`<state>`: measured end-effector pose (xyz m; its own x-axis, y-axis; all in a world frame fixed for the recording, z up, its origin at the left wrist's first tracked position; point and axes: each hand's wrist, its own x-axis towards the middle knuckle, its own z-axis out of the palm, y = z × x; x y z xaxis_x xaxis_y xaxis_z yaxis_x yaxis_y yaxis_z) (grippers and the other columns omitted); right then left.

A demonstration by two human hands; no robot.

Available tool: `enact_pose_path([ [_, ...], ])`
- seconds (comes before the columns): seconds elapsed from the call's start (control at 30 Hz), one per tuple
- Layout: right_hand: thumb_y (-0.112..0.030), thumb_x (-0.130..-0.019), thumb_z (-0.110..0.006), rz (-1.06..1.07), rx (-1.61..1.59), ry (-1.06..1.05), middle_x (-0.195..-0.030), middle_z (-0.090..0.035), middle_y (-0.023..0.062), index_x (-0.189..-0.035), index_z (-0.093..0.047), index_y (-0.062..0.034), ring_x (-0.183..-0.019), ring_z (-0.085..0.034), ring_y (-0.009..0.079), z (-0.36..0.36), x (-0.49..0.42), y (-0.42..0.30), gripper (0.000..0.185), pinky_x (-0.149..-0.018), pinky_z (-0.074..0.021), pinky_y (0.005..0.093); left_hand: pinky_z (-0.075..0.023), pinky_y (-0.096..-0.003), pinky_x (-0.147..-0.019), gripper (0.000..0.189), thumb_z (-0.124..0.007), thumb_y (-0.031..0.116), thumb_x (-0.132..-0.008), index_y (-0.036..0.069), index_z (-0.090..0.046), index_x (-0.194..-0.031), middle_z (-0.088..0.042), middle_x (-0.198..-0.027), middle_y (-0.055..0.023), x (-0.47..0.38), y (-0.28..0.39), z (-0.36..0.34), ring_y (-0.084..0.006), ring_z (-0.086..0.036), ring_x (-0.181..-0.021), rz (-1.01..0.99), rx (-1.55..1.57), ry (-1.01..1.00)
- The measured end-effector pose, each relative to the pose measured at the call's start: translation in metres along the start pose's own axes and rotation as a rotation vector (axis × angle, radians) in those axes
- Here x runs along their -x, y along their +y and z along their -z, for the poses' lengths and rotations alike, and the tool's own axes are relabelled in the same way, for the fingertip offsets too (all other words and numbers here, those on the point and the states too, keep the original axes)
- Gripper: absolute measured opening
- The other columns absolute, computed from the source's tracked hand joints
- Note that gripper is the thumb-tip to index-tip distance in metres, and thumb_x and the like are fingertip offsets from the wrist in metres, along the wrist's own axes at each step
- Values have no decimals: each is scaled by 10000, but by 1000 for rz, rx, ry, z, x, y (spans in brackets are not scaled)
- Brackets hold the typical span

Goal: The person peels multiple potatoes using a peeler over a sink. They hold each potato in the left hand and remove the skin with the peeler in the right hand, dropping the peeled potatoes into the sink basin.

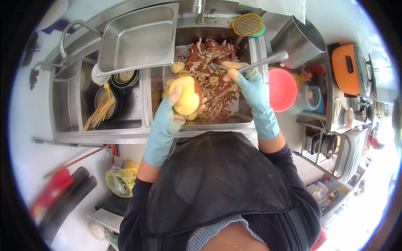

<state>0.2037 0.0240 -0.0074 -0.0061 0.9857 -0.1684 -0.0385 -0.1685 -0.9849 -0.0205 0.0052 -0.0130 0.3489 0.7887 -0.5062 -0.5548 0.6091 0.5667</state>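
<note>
My left hand (176, 106), in a blue glove with bare-looking fingers, holds a large, partly peeled potato (186, 96). Brown-red skin shows along its right side. In my right hand (240, 77), gloved alike, is a metal-handled tool (267, 61); its working end is hidden by the fingers and the clutter, so its kind cannot be told. Below both hands the steel sink basin (248, 116) holds a heap of peelings (216, 108) and unpeeled, reddish-brown tubers (194, 57). Several pale peeled potatoes (177, 67) lie at the basin's left side.
A steel pan (138, 40) rests across the sink divider. The left basin holds bowls and wooden sticks (100, 112). A faucet (201, 14) and a round yellow-rimmed scrubber (248, 24) are at the back. To the right stand a pink bowl (282, 90), a steel pot (296, 44) and an orange cooker (347, 70).
</note>
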Motion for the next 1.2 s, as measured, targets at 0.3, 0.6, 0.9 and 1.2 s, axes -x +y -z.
enact_pose_path([
  [0.3, -160, -854, -578, -104, 107, -62, -896, -614, 11, -1193, -514, -26, -598, -471, 21, -14, 10, 40, 370, -542, -406, 163, -429, -174, -366, 581, -540, 487, -824, 77, -439, -1223, -577, -1001, -176, -12, 2, 14, -329, -616, -690, 1, 172, 106],
  [0.6, -210, -830, -619, -184, 22, -143, -745, -565, -25, -1167, -522, -19, -526, -434, 18, -11, 19, 46, 399, -485, -374, 163, -350, -144, -334, 593, -572, 468, -812, 79, -422, -1234, -561, -997, -179, -11, -1, 25, -276, -592, -648, 60, 136, 46],
  [0.9, -203, -832, -622, -203, 26, -115, -802, -563, -19, -1164, -525, -22, -536, -431, 17, -13, 21, 42, 390, -490, -370, 156, -332, -142, -325, 572, -540, 468, -833, 76, -421, -1233, -558, -994, -182, -11, 2, 23, -279, -591, -638, 91, 168, 64],
  [1.2, -233, -819, -641, -233, 19, -120, -802, -564, -22, -1160, -532, -34, -562, -439, 17, -11, 20, 41, 410, -499, -374, 150, -330, -138, -321, 562, -532, 464, -839, 68, -426, -1225, -560, -990, -181, -11, 1, 21, -279, -592, -628, 79, 173, 76],
])
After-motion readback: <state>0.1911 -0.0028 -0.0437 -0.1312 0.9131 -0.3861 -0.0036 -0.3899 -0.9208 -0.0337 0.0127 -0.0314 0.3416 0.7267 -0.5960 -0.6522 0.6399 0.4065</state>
